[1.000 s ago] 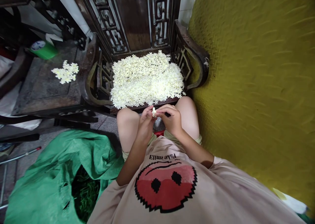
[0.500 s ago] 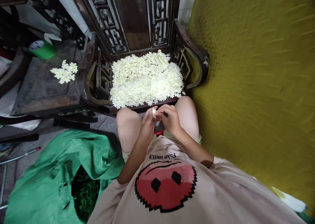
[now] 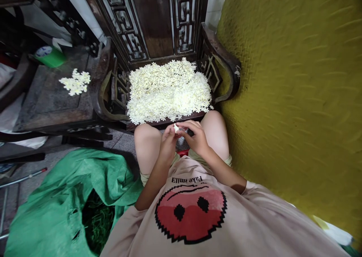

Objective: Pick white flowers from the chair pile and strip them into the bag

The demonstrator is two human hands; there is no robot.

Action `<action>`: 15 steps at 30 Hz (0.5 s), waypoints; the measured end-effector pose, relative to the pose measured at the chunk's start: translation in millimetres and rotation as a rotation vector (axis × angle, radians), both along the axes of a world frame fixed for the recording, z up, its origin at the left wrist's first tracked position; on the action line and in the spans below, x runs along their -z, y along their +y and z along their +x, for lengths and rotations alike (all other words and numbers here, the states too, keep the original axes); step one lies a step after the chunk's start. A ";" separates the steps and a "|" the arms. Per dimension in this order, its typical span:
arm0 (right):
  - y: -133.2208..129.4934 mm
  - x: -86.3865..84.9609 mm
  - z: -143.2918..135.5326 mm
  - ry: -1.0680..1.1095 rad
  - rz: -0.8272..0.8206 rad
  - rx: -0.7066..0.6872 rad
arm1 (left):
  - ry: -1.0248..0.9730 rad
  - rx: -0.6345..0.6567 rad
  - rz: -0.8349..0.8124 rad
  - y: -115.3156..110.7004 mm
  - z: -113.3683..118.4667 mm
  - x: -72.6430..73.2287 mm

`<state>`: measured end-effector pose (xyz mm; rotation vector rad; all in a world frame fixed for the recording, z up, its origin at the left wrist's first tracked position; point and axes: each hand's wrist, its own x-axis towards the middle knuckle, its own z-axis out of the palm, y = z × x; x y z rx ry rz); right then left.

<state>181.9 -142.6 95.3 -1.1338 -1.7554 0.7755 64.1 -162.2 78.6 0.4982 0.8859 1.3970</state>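
Between my knees, my left hand (image 3: 168,141) is closed and pinches a small white flower (image 3: 176,128) at its fingertips. My right hand (image 3: 197,136) meets it from the other side, thumb and forefinger curled against the same flower. Just beyond my hands, a thick heap of white flowers (image 3: 169,91) covers the seat of a dark carved wooden chair (image 3: 157,27). A smaller cluster of white flowers (image 3: 75,82) lies on the wooden seat at the left.
A green roll of tape (image 3: 50,57) sits on the left wooden seat (image 3: 48,95). A green sack (image 3: 62,196) with dark green strands in its opening stands at my left. A yellow textured surface (image 3: 288,98) rises close on my right.
Both hands stay in place. My fingers have shifted slightly around the flower, which shows turned differently, with the right fingers a little more curled over it.
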 end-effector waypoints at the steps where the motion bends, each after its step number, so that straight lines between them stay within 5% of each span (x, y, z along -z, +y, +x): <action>1: -0.1 0.5 -0.3 -0.001 0.001 -0.010 | -0.017 0.012 -0.007 0.1 -0.2 0.2; 11: 3.1 5.8 -4.3 0.267 -0.153 -0.009 | 0.014 0.072 -0.065 -2.2 -2.5 1.8; 15: 3.7 7.1 -3.8 0.339 -0.220 0.076 | 0.174 -0.026 -0.016 -4.9 -3.7 -2.4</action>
